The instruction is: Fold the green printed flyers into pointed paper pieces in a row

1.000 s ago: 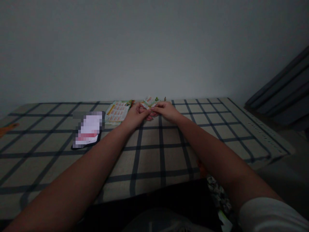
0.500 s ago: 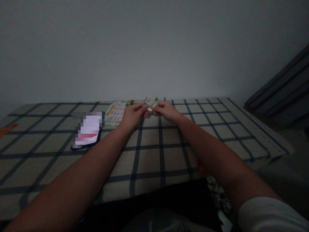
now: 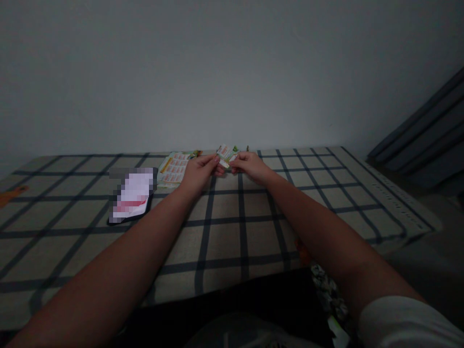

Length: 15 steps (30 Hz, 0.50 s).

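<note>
Near the far edge of the cloth-covered table, both my hands pinch a small printed piece of paper (image 3: 226, 155), white and green with reddish print. My left hand (image 3: 203, 170) grips its left side between thumb and fingers. At the lower right corner, my right hand (image 3: 251, 166) is closed on the same piece. To the left, partly behind my left hand, lies a printed sheet (image 3: 173, 169) with a yellow heading and rows of small boxes. Green bits show just behind the held piece; what they belong to I cannot make out.
A phone (image 3: 132, 195) with a lit, blurred screen lies left of my left forearm. The checked tablecloth (image 3: 224, 237) covers the table up to the grey wall (image 3: 232, 72). A dark curtain (image 3: 427, 130) hangs at the right. Something orange (image 3: 12, 194) is at the left edge.
The held piece has turned a little and more of its printed face shows between my hands. My hands have hardly moved.
</note>
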Motion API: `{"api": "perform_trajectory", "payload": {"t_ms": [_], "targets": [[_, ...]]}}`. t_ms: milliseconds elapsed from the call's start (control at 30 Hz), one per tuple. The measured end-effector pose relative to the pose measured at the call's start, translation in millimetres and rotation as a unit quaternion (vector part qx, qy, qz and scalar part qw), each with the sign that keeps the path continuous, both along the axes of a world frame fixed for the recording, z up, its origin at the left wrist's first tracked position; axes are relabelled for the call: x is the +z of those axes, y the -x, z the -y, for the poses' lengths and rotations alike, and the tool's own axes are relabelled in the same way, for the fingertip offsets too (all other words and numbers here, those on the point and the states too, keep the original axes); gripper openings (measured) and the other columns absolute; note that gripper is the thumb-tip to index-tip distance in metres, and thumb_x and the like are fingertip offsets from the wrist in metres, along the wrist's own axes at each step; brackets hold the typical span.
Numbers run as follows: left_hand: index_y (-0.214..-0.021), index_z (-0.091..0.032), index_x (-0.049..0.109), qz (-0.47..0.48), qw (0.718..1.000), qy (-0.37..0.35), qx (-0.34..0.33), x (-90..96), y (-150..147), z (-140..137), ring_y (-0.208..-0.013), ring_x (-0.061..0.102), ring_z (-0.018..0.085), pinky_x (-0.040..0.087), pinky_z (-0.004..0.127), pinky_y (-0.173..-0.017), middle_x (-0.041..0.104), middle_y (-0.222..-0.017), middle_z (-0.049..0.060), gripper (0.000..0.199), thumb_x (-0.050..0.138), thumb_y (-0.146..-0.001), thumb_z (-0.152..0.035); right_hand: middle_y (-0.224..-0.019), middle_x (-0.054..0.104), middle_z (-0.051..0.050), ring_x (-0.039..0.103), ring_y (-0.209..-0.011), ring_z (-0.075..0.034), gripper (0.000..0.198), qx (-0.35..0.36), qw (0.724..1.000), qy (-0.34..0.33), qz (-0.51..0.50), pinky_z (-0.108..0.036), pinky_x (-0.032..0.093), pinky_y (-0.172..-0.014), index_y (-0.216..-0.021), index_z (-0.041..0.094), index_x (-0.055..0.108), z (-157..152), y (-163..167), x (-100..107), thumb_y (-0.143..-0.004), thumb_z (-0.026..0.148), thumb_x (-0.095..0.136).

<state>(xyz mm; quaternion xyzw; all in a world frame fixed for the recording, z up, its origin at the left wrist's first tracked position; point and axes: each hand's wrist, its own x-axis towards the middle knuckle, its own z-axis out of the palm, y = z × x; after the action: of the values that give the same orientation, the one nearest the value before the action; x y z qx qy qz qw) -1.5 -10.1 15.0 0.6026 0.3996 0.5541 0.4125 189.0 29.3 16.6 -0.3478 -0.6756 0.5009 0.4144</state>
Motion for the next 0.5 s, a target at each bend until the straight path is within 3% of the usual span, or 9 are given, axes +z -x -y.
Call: {"api": "perform_trajectory", "payload": {"t_ms": [100, 233, 500], "targets": [[-0.082, -0.015, 0.077, -0.019, 1.000, -0.002, 0.024, 0.5, 0.4, 1.2, -0.067, 0.067, 0.016, 0.058, 0.027, -0.065, 0.074, -0.074, 0.005, 0.038, 0.081, -0.077, -0.053, -0.064, 0.064, -0.001, 0.057, -0.062, -0.012, 0.020, 0.019, 0.999, -0.005, 0.033, -0.026, 0.045, -0.064, -0.065, 0.017, 0.061, 2.0, -0.1, 2.1, -0.080, 0.026, 0.071], [-0.099, -0.015, 0.081, -0.044, 0.999, -0.013, 0.029, 0.8, -0.7, 2.8, -0.075, 0.070, 0.018, 0.059, 0.027, -0.065, 0.080, -0.093, 0.007, 0.043, 0.082, -0.076, -0.053, -0.063, 0.063, -0.001, 0.057, -0.062, -0.012, 0.019, 0.042, 0.997, -0.007, 0.069, -0.024, 0.043, -0.061, -0.066, 0.017, 0.060, 8.0, 0.8, 5.5, -0.080, 0.023, 0.071], [-0.096, -0.017, 0.084, -0.088, 0.994, -0.033, 0.052, 1.3, 1.4, 1.1, -0.075, 0.072, 0.021, 0.059, 0.030, -0.071, 0.081, -0.089, 0.008, 0.045, 0.083, -0.074, -0.056, -0.063, 0.064, 0.001, 0.058, -0.062, -0.012, 0.009, 0.063, 0.997, 0.008, 0.054, -0.024, 0.044, -0.062, -0.072, 0.016, 0.063, 6.5, 2.4, 1.3, -0.079, 0.020, 0.068]]}}
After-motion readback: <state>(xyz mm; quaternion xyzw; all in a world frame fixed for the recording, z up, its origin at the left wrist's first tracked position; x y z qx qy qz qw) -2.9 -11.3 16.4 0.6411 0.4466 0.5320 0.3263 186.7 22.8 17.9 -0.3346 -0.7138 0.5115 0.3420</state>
